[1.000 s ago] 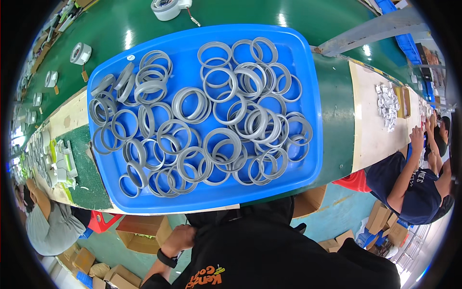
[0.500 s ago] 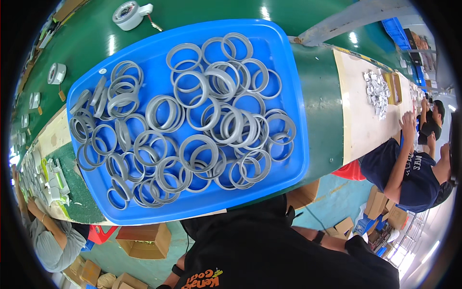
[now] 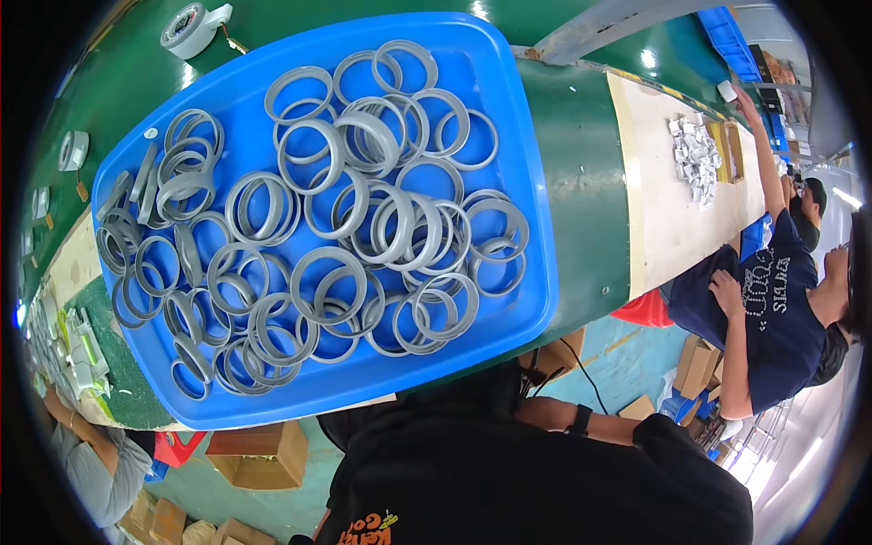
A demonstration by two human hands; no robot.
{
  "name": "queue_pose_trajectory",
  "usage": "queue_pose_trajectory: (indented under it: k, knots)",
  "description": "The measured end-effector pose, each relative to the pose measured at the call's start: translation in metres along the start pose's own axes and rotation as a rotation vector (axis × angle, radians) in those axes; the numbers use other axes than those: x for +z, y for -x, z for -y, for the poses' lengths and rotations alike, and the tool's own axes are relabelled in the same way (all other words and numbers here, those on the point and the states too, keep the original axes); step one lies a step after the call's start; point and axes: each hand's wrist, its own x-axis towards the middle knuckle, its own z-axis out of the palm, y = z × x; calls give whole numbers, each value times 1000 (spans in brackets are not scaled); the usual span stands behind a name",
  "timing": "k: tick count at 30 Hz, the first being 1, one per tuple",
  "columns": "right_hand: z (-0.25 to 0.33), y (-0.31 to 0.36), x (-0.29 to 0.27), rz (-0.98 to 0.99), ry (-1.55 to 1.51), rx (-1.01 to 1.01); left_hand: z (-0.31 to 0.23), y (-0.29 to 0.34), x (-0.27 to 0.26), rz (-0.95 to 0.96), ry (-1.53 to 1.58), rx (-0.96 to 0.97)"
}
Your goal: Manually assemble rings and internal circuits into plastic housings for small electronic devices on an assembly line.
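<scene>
Neither of my hands shows. My right forearm [image 3: 545, 414], with a black wristband [image 3: 581, 420], runs in below the table edge, and its hand is hidden behind dark cloth. Of my left arm only a sliver shows at the lower edge, with the hand out of sight. In front of me a large blue tray [image 3: 520, 136] lies on the green tabletop. Many grey rings [image 3: 188, 256] fill it in loose, overlapping heaps, some flat and some tipped on edge at its left side.
Round white devices [image 3: 188, 34] with short leads stand beyond the tray. At right, a co-worker [image 3: 781, 318] sits by a pile of small white pieces [image 3: 695, 163]. Another person [image 3: 95, 463] works at left. Cardboard boxes [image 3: 282, 454] stand on the floor below the table.
The tray and table have shifted left in my view. My right forearm has moved slightly left. The co-worker at right has stretched an arm far out, a hand at a white piece.
</scene>
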Motion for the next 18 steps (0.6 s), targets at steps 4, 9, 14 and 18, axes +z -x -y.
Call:
queue_pose_trajectory:
  k: [4, 9, 14, 18]
  knots:
    - [7, -1, 5, 59, -172, 17, -49, 3, -24, 36, 42, -105]
    - [-22, 4, 62, 73, -819, 149, -134, -19, -55, 58, 124, -211]
    - [-27, -4, 65, 159, -735, 163, -242, -46, -96, 408, -300, -250]
    - [-3, -21, 46, 210, -687, 150, -182, -64, -98, 407, -239, 72]
